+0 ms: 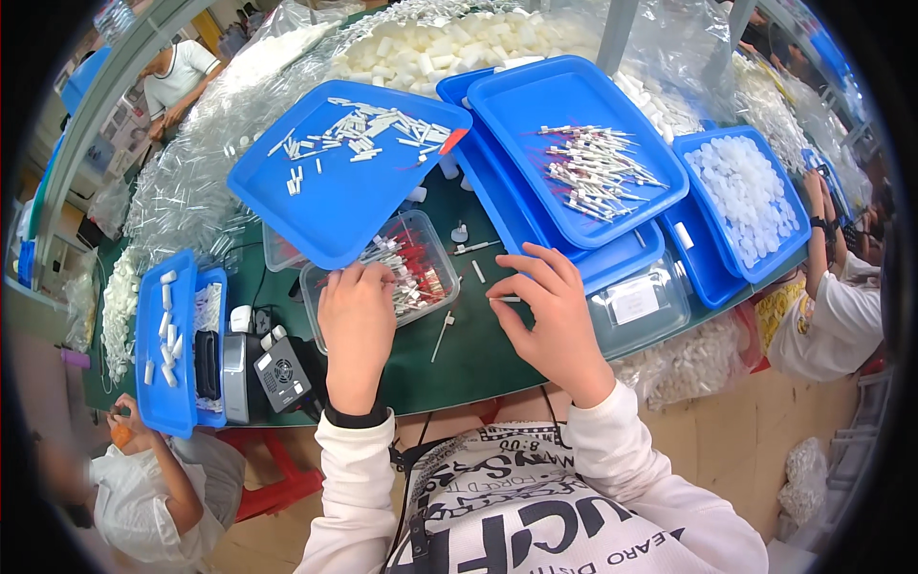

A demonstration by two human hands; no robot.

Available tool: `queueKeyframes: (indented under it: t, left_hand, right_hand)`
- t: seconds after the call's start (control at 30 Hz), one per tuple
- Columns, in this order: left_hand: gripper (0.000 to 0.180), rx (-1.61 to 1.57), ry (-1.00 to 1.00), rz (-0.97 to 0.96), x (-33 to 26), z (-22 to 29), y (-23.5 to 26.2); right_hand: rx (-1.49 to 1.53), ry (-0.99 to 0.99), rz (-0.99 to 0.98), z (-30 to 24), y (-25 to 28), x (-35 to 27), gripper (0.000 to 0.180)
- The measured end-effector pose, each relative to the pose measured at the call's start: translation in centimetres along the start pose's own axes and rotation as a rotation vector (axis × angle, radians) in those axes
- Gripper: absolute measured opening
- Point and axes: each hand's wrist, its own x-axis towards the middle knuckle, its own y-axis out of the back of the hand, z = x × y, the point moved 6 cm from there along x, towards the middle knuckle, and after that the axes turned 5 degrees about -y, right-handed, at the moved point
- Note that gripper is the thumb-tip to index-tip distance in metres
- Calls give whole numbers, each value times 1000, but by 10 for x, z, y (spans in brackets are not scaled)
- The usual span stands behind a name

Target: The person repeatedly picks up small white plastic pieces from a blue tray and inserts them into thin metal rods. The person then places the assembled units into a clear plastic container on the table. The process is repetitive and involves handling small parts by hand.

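My left hand (359, 311) is curled over the left side of a clear plastic box (440, 302). Its fingertips are bent down out of sight, so whatever they hold is hidden. In the box lie many small white parts with red wires (406, 268). To the right, my right hand (555, 311) has a short thin white tube (507, 299) between thumb and forefinger, the other fingers raised. On the green table between my hands lie a white stick with a small head (444, 335) and a loose white tube (478, 272).
A blue tray (325, 210) with white tubes overlaps the box's far edge. Stacked blue trays (516, 115) hold white-headed sticks; another tray (741, 263) holds translucent pieces. A grey device (284, 373) stands left. People sit at both sides. White foam pieces (449, 48) are heaped behind.
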Motion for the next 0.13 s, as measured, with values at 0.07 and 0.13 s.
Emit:
queueKeyframes:
  t: [0.07,0.13]
  left_hand:
    - [12,36,-30,5,1,5,6]
    - [14,36,-36,16,3,8,10]
  right_hand:
    - [41,-13,-2,3,3,-3,13]
    - [75,-17,3,5,7,-5,13]
